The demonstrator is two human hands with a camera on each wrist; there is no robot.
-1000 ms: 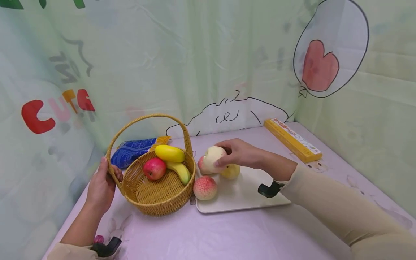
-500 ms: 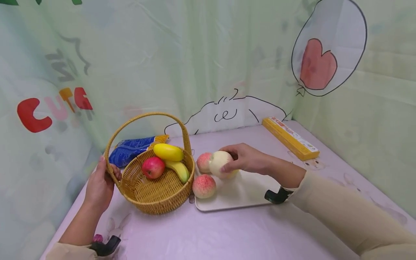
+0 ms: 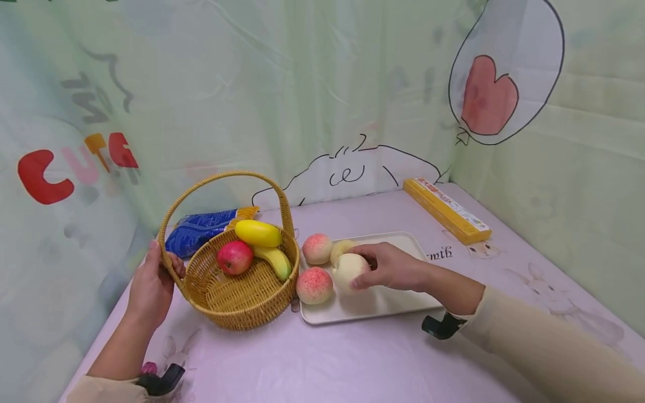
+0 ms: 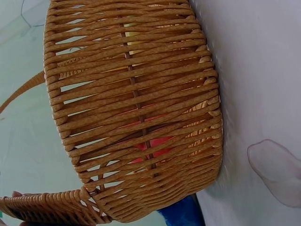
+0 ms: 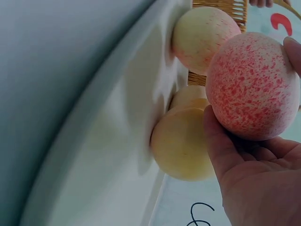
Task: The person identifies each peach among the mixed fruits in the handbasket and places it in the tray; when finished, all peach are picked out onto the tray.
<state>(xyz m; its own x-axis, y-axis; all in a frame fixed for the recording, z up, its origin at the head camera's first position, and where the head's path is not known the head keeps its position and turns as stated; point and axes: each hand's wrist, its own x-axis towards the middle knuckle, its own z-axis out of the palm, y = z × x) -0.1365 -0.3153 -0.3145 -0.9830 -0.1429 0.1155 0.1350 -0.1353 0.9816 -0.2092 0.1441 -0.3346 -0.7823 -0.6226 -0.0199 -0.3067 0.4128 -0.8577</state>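
Note:
My right hand [image 3: 390, 267] pinches a pale peach with pink speckles [image 3: 349, 273] between thumb and fingers, low over the near part of the white tray [image 3: 393, 305]. Two more pink peaches, one farther back [image 3: 317, 249] and one nearer [image 3: 314, 286], sit at the tray's left end. Partly hidden behind the held peach is a round yellow fruit [image 3: 342, 250]. My left hand [image 3: 151, 285] grips the handle of the wicker basket [image 3: 252, 319] at its left base. Inside lie a red apple [image 3: 235, 257], a banana [image 3: 276, 262] and a smooth yellow oblong fruit [image 3: 259, 233].
A blue packet [image 3: 199, 230] with an orange end lies behind the basket. Toward the back right is a long yellow box [image 3: 445, 211]. Printed curtains [image 3: 312, 84] rise behind and beside the pink-covered table [image 3: 302, 369].
My right hand has carried the peach right and toward me, uncovering the far peach and part of the yellow fruit. The left hand keeps its hold on the basket handle.

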